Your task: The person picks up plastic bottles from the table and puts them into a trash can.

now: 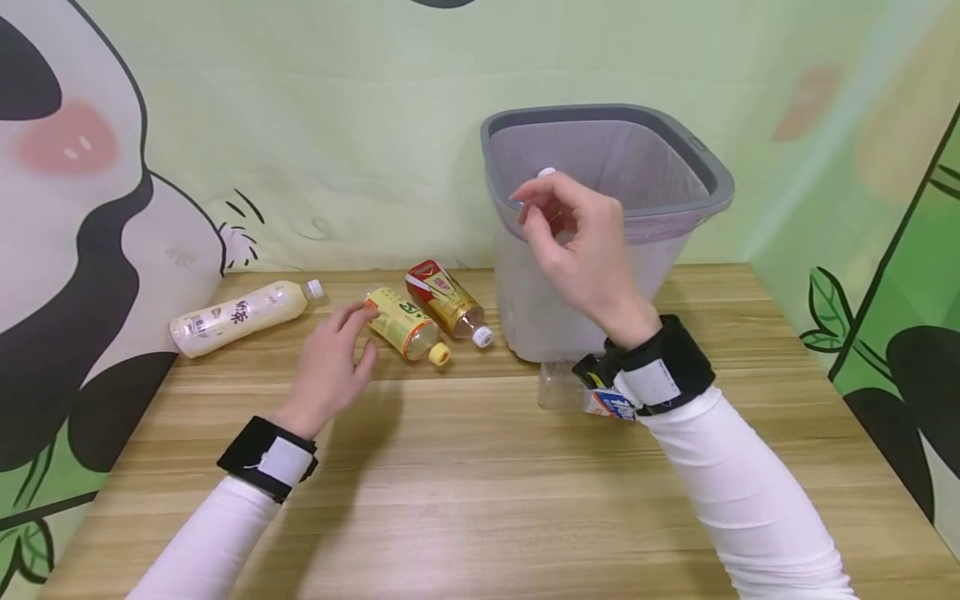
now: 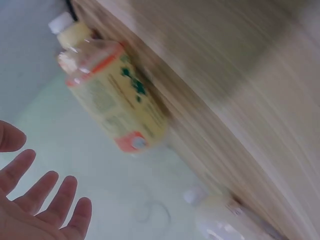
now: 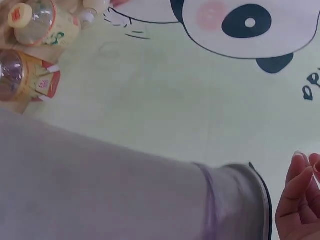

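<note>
My right hand [image 1: 581, 242] is raised in front of the waste bin's [image 1: 611, 112] near rim, its fingers loosely bent with no object visible between them. Just behind those fingers a white cap [image 1: 547, 172] shows; whatever is under it is hidden. My left hand [image 1: 326, 362] hovers beside a yellow-labelled drink bottle [image 1: 401, 323] with a yellow cap. Its fingers are relaxed, and the left wrist view shows them spread and apart from the bottle. Against that bottle's far side lies a red-and-gold-labelled bottle [image 1: 446, 300] with a white cap.
A cream-coloured bottle [image 1: 243, 317] lies at the table's left. Partly hidden by my right wrist, a clear bottle [image 1: 562, 387] with a blue label lies before the bin. A printed panda backdrop [image 1: 360, 142] stands behind the wooden table [image 1: 465, 500].
</note>
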Tool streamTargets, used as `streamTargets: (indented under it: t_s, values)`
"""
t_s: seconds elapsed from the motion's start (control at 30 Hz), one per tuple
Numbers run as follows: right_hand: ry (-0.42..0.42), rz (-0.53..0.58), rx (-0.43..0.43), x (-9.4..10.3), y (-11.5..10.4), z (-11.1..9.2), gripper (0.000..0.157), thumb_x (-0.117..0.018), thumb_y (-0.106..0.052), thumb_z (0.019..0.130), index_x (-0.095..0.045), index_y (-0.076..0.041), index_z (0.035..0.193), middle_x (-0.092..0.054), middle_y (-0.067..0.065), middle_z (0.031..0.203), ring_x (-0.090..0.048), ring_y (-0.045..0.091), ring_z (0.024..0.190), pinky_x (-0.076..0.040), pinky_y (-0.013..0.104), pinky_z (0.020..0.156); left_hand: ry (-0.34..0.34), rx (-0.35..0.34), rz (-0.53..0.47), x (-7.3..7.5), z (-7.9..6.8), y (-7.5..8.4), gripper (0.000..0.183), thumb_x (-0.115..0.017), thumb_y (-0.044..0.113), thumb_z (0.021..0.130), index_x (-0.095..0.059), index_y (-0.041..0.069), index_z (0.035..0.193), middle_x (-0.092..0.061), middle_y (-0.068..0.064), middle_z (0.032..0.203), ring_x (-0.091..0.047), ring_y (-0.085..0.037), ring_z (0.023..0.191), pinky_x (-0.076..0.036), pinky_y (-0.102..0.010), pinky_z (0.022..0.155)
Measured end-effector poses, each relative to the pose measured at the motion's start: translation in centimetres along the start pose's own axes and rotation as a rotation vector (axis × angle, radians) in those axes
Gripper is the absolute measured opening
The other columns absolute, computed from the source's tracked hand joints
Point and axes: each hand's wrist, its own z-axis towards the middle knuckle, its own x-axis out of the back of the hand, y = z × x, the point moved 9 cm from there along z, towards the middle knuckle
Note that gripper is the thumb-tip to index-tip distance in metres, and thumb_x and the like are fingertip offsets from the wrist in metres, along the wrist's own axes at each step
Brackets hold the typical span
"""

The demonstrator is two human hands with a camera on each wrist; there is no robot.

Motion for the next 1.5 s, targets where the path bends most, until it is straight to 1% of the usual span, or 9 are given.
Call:
streamTargets:
  t_s: [0.17, 0.43, 0.6, 0.8, 0.97, 1.1, 1.27, 1.4, 1.5]
  values:
    - [-0.061, -0.023, 0.07, -1.6, -0.3, -2.4, 0.019, -0.051, 0.004, 0.084, -0.067, -0.001, 0.092, -0.063, 0.004, 0.077, -0.054, 0.009, 0.063, -0.046, 0.022, 0.053, -0.014, 0.001, 0.085, 0.3, -0.2, -1.3, 0.037, -0.056, 0.01, 0.085, -0.056, 0.002, 0.121, -0.05, -0.023, 0.13, -0.049, -0.044, 0.112, -0.041, -0.062, 0.088]
    - [-0.262, -0.107, 0.007, -3.6, 2.3, -5.8, 0.018, -0.053, -0.001, 0.086, -0.066, -0.002, 0.098, -0.066, 0.004, 0.086, -0.059, 0.012, 0.074, -0.053, 0.028, 0.061, -0.084, 0.011, 0.193, -0.2, -0.7, -2.8, 0.042, -0.055, 0.011, 0.086, -0.052, 0.004, 0.128, -0.045, -0.022, 0.136, -0.045, -0.045, 0.117, -0.038, -0.063, 0.093]
    - [-0.377, -0.187, -0.009, -3.7, 4.5, -8.3, 0.021, -0.052, -0.002, 0.086, -0.064, 0.0, 0.102, -0.066, 0.009, 0.097, -0.06, 0.015, 0.076, -0.054, 0.033, 0.066, -0.118, -0.017, 0.238, -0.8, -0.8, -2.3, 0.045, -0.056, 0.013, 0.086, -0.051, 0.004, 0.13, -0.045, -0.022, 0.136, -0.044, -0.045, 0.118, -0.038, -0.063, 0.093]
    - [-0.522, -0.342, -0.033, -2.9, 7.1, -11.4, 0.028, -0.055, -0.009, 0.086, -0.061, -0.002, 0.112, -0.064, 0.01, 0.107, -0.061, 0.023, 0.088, -0.052, 0.039, 0.075, -0.155, -0.097, 0.249, -2.1, -0.6, -0.1, 0.046, -0.057, 0.016, 0.087, -0.05, 0.008, 0.132, -0.044, -0.022, 0.138, -0.043, -0.044, 0.121, -0.038, -0.061, 0.095]
    - [-0.606, -0.471, -0.036, -1.5, 8.6, -13.5, 0.036, -0.06, -0.017, 0.085, -0.058, -0.004, 0.118, -0.061, 0.009, 0.111, -0.059, 0.024, 0.098, -0.052, 0.042, 0.079, -0.171, -0.19, 0.242, -3.5, -0.5, 2.3, 0.049, -0.058, 0.018, 0.086, -0.049, 0.011, 0.134, -0.043, -0.019, 0.139, -0.041, -0.04, 0.124, -0.037, -0.058, 0.097]
    - [-0.662, -0.514, -0.039, -0.5, 9.8, -15.0, 0.041, -0.063, -0.02, 0.085, -0.056, -0.003, 0.122, -0.06, 0.011, 0.112, -0.059, 0.025, 0.097, -0.052, 0.044, 0.077, -0.197, -0.258, 0.234, -4.7, -0.4, 4.6, 0.049, -0.058, 0.02, 0.086, -0.049, 0.013, 0.134, -0.043, -0.017, 0.14, -0.04, -0.037, 0.125, -0.037, -0.056, 0.099]
    - [-0.694, -0.545, -0.03, 0.6, 10.9, -16.5, 0.047, -0.065, -0.022, 0.083, -0.054, -0.003, 0.124, -0.057, 0.013, 0.111, -0.058, 0.028, 0.098, -0.052, 0.047, 0.077, -0.215, -0.342, 0.207, -6.4, -0.3, 7.9, 0.045, -0.054, 0.021, 0.088, -0.051, 0.014, 0.133, -0.044, -0.015, 0.14, -0.041, -0.034, 0.125, -0.037, -0.052, 0.101]
    - [-0.714, -0.571, -0.031, 1.2, 11.8, -17.5, 0.056, -0.068, -0.031, 0.083, -0.051, -0.003, 0.129, -0.057, 0.015, 0.113, -0.057, 0.033, 0.1, -0.05, 0.051, 0.08, -0.209, -0.408, 0.184, -7.6, -0.5, 10.6, 0.044, -0.054, 0.023, 0.089, -0.051, 0.015, 0.132, -0.045, -0.013, 0.139, -0.043, -0.032, 0.123, -0.037, -0.05, 0.1]
    - [-0.734, -0.582, -0.048, 1.4, 12.6, -18.3, 0.063, -0.068, -0.037, 0.082, -0.048, -0.005, 0.133, -0.056, 0.016, 0.115, -0.056, 0.035, 0.101, -0.05, 0.053, 0.08, -0.226, -0.449, 0.163, -8.5, -0.8, 12.4, 0.045, -0.056, 0.024, 0.089, -0.05, 0.016, 0.133, -0.045, -0.012, 0.139, -0.043, -0.032, 0.124, -0.038, -0.049, 0.1]
